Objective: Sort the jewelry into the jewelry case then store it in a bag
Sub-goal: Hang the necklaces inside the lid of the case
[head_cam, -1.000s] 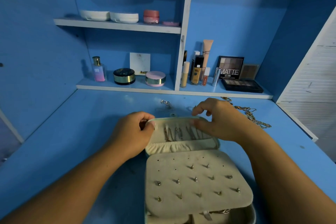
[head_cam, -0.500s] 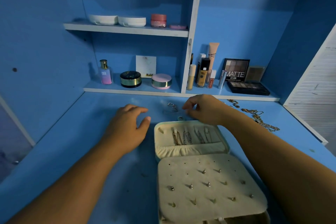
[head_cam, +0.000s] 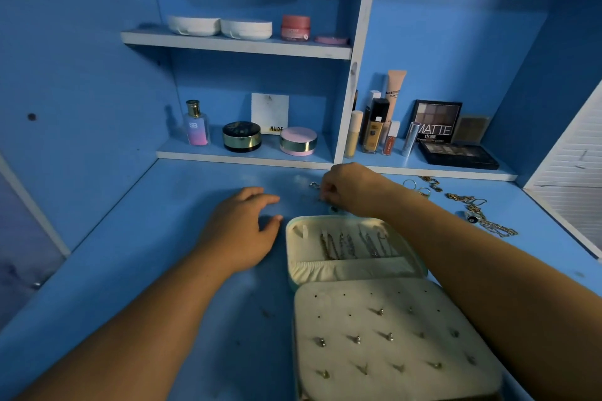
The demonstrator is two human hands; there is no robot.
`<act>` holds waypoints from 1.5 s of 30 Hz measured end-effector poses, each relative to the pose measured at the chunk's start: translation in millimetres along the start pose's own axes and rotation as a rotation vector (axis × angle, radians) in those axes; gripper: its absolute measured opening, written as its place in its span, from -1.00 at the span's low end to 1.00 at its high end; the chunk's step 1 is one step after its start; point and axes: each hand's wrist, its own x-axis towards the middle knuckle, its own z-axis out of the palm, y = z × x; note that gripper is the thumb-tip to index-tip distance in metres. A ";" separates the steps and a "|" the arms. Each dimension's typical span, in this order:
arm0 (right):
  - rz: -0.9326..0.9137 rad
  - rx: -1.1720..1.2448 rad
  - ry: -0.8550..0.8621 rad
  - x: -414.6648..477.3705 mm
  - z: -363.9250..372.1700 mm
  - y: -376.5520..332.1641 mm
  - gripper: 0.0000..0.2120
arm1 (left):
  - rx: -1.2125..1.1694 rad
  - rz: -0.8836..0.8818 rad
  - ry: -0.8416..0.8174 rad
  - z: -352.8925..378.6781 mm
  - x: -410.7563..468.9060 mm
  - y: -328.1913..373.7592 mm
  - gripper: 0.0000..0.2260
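At 10 o'clock from the jewelry case [head_cam: 294, 270], the left hand [head_cam: 241, 225] lies palm down on the blue desk [head_cam: 130, 270], fingers loose and spread, holding nothing, thumb just beside the case's rim; the case sits open, its far half showing 1 row of dangling pieces above a gathered pocket, its near panel [head_cam: 391, 312] set with small stud earrings; at 12 o'clock, the right hand [head_cam: 348, 189] is down at the desk with fingers curled, beside a small ring [head_cam: 314, 185]; whether it pinches anything cannot be told; at 2 o'clock, rings [head_cam: 425, 192] and a gold chain [head_cam: 479, 215] lie loose on the desk, apart from the case.
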 end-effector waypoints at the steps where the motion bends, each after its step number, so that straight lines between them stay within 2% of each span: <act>1: 0.020 -0.049 -0.036 1.0 -0.2 -1.8 -0.79 | 0.000 -0.001 0.003 -0.1 0.1 0.2 -0.64; 3: 0.037 -0.090 -0.055 2.3 -2.5 -2.9 -0.76 | 0.001 0.003 0.015 0.1 0.6 0.0 -0.65; 5: 0.052 -0.007 0.004 0.8 -7.8 -0.1 -0.77 | 0.008 0.009 0.019 0.4 1.2 -0.4 -0.65; 9: 0.123 0.461 0.238 -10.1 -24.5 5.7 -0.88 | 0.025 0.025 0.027 1.6 2.7 -2.1 -0.64; 11: 0.138 0.695 0.304 -17.8 -32.2 4.2 -0.88 | 0.034 0.032 0.035 2.1 3.4 -2.0 -0.65; 14: 0.091 0.937 0.320 -32.2 -42.1 -1.3 -0.83 | 0.044 0.035 0.049 3.2 4.0 -2.0 -0.67; 16: 0.040 1.090 0.308 -43.0 -48.8 -6.0 -0.88 | 0.007 0.052 0.088 4.8 4.9 -2.1 -0.71; 19: -0.029 1.296 0.306 -60.1 -57.1 -14.2 -0.92 | -0.262 0.087 0.139 5.1 2.8 5.2 -0.80; 21: -0.068 1.348 0.317 -72.1 -58.8 -21.2 -0.91 | -0.438 0.146 0.122 3.3 -2.7 16.1 -0.85; 24: -0.111 1.397 0.316 -88.9 -53.3 -29.9 -0.90 | -0.592 0.245 0.049 -0.7 -11.9 29.6 -0.73; 31: -0.161 1.519 0.280 -107.0 -20.9 -40.9 -0.91 | -0.475 0.392 -0.074 6.9 -19.8 40.0 -0.67; 35: -0.243 1.556 0.273 -111.6 -20.7 -38.5 -0.91 | -0.455 0.501 -0.023 11.2 -19.6 42.9 -0.87; 39: -0.193 1.607 0.381 -111.9 -21.0 -24.7 -0.87 | -0.478 0.394 0.068 8.1 -18.5 39.4 -0.95; 43: -0.083 1.555 0.439 -110.4 -18.3 -11.9 -0.88 | -0.630 0.303 0.112 0.3 -17.2 40.4 -0.86; 45: -0.012 1.514 0.467 -108.9 -16.8 -7.8 -0.82 | -0.706 0.263 0.127 -2.8 -16.1 40.9 -0.82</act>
